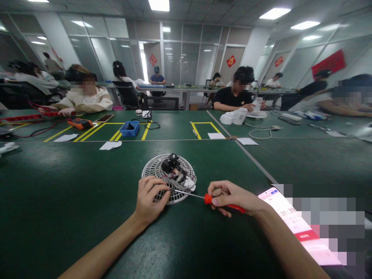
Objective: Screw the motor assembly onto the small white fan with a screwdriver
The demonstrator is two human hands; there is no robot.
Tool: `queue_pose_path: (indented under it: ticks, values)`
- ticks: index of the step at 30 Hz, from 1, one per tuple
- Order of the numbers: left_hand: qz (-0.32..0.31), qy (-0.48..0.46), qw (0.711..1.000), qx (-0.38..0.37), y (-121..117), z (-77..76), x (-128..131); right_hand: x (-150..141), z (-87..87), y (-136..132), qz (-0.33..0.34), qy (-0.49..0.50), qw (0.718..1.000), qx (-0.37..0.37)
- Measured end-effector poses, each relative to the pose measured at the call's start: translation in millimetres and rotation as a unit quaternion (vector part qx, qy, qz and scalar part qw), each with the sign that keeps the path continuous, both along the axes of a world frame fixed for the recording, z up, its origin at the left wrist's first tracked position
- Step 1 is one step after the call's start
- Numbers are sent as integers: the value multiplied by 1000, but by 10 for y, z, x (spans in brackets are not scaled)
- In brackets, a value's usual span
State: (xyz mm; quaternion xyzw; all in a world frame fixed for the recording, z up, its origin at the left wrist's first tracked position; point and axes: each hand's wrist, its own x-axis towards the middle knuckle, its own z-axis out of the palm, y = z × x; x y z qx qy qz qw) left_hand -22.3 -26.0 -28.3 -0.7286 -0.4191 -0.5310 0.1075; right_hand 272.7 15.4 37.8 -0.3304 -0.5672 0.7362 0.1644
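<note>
A red-handled screwdriver (pixel 208 198) is gripped by my right hand (pixel 232 197), its metal shaft pointing left. The shaft's tip meets the fingertips of my left hand (pixel 152 195), which are pinched together; anything small between them is too hidden to make out. Just beyond the fingers lies a round white fan grille (pixel 149 166) on the green table. On top of the grille sits a motor assembly (pixel 171 164) with black parts, grey cable and small wires. My left hand covers the grille's near left edge.
A lit phone (pixel 290 217) lies right of my right forearm. Across the table are a blue bin (pixel 130 129), paper slips (pixel 111 145), an orange-and-black device (pixel 80 123) and white housings (pixel 239 116). Several people sit working opposite and farther back.
</note>
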Motion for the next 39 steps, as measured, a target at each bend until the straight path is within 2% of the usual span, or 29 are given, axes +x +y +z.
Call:
queue_pose_path:
  ticks: [23,39]
  values:
    - [14,-3,999,-30,13,-20,7,-8,-17,0,-3,-9,1000,11]
    - [4,7,1000,-13,9,-12,4,-17,-9,-2,-13,-15,1000,6]
